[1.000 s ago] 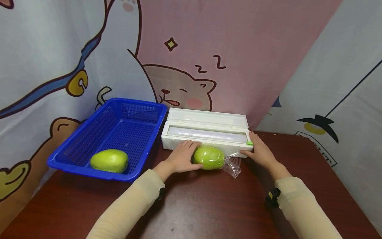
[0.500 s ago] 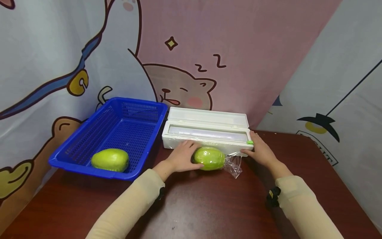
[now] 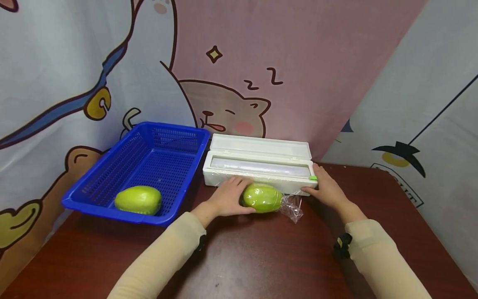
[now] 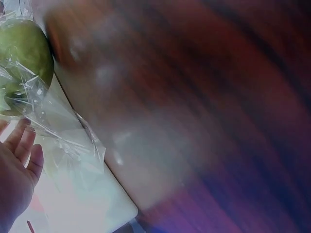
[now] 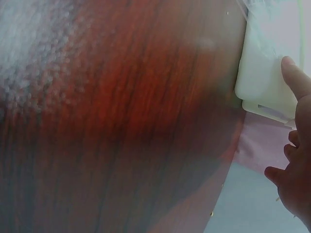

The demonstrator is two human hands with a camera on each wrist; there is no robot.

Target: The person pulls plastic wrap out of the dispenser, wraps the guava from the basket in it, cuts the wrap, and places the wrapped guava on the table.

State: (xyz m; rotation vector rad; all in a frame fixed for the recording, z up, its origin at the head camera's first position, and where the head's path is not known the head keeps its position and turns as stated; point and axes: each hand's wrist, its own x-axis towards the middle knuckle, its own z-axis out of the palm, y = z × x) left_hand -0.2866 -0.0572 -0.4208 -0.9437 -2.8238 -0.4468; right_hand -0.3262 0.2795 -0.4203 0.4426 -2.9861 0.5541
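Note:
A yellow-green oval fruit (image 3: 262,198) in clear plastic film lies against the front of a white cling film dispenser (image 3: 242,178). Loose crumpled film (image 3: 293,207) trails from its right end. My left hand (image 3: 228,197) cups the fruit's left end, thumb on the near side and fingers on the far side. In the left wrist view the fingertips (image 4: 28,127) are right at the fruit's end, among film. My right hand (image 3: 326,187) grips the dispenser's right end, with its thumb (image 5: 294,75) on the front face. The dispenser's lid (image 3: 261,147) is up, showing the film roll (image 3: 261,167).
To the left stands a blue plastic basket (image 3: 186,187) with a second, similar fruit (image 3: 138,200) at its near end. A green slider (image 3: 313,178) sits at the dispenser's right front edge. Printed cartoon cloth (image 3: 317,62) hangs close behind the brown wooden table (image 3: 261,257).

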